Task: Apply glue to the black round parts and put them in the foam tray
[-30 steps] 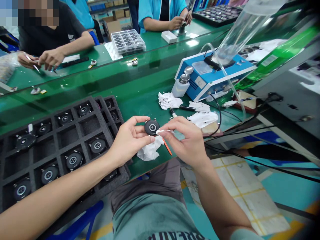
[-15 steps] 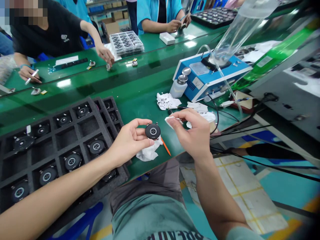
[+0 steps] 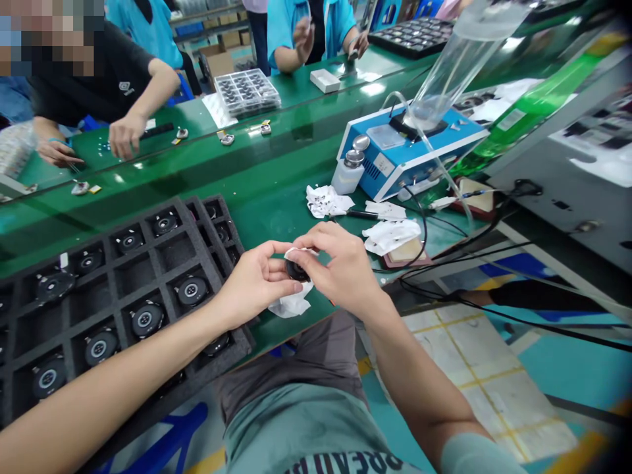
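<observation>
The left hand gripped a round black device, its face mostly hidden. The curled right hand pressed a white wipe over it.

Round black disc-shaped component, partly hidden, pinched above the near desk edge between left hand and right hand; folded white wipe pressed over its upper rim.

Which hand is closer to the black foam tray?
Left: the left hand is right at the edge of the black foam tray; the right hand is farther away, beyond the left hand.
</observation>
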Available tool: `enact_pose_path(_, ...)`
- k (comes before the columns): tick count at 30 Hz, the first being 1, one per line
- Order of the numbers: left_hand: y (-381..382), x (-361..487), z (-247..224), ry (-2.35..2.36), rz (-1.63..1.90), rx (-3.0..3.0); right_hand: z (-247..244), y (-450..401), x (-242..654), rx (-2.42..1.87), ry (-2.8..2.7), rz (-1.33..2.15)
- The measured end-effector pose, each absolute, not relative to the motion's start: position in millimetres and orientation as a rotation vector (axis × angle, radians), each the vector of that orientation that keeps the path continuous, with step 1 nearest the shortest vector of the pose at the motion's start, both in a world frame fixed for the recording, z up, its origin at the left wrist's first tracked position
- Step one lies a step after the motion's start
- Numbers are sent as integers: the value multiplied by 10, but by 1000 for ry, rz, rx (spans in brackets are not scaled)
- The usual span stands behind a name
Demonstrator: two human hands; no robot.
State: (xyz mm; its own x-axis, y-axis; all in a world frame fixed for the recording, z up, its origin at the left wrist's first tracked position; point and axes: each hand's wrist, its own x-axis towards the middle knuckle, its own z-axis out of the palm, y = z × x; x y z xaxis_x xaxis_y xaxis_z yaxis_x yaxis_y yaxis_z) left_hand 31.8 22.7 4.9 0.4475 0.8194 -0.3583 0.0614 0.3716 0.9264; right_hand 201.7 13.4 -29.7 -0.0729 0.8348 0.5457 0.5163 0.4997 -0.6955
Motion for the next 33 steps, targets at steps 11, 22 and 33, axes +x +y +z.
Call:
enact_pose_path(11, 242, 287, 69, 1005, 679, 1040, -559, 67, 2522, -1345, -1679, 247)
enact_pose_path(22, 146, 336, 92, 1042, 806, 991, -1120, 60, 2140, -1364, -1266, 232)
enact_pose_path(33, -400, -1052, 586, 1531, 1146, 1352, -1283, 5, 2113, -1272, -1427, 223)
